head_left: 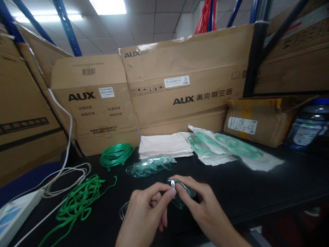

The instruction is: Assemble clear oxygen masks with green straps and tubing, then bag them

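Observation:
Near the front of the black table, my right hand (205, 199) is closed around a clear green face mask (189, 192), thumb and fingers pressing its edge. My left hand (149, 209) pinches a small silvery nose clip (173, 184) between thumb and forefinger at the mask's near end. My fingers cover much of the mask. Just beyond lies a nested row of clear green masks (150, 165). A clear piece (123, 210) shows partly behind my left hand. Green elastic cord (79, 197) lies in a loose tangle to the left, with coiled green tubing (116, 155) behind it.
White pouches (164, 144) lie at the back, beside clear-fronted packs holding green tubing (239, 145). An open carton (253, 120) and a blue-capped jar (308, 125) stand at right. A power strip (20, 214) and white cable (69, 120) occupy the left. Cardboard panels (190, 103) wall the back.

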{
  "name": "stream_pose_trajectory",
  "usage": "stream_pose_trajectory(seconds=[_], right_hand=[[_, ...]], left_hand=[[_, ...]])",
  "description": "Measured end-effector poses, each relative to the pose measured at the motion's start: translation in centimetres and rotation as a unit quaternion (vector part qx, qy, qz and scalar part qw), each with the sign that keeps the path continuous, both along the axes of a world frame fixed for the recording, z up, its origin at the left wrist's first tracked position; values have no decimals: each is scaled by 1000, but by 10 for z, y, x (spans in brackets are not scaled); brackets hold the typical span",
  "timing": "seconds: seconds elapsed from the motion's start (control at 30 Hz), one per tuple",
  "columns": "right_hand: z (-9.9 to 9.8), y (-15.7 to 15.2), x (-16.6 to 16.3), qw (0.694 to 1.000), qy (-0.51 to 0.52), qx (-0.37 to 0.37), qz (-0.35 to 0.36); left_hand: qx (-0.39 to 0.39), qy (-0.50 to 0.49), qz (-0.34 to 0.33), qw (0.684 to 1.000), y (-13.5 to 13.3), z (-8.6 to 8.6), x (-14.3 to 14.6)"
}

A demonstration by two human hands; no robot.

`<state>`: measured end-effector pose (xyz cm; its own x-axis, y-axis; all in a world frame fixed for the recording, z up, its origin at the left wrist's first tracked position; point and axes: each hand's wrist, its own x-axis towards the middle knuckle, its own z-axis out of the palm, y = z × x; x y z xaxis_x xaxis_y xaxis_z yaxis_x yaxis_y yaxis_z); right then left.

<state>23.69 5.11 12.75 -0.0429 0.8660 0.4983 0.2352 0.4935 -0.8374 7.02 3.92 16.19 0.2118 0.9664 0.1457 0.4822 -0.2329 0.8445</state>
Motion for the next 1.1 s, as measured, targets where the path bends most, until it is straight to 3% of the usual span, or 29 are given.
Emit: stream_pose_trajectory(seconds=[0.47,0.8,0.93,1.1], right_hand=[[-4,2,0,1000,28,5,2],[-29,9,17,998,-57,-20,-35],[-21,9,21,997,-54,3,-48],[-5,9,21,999,-48,-24,7]], left_hand=[[4,7,32,999,-5,4,7],[-26,-53,44,997,0,2,21],[-46,-90,32,994,5,-2,24],[-37,-60,-12,997,11,-6,18]])
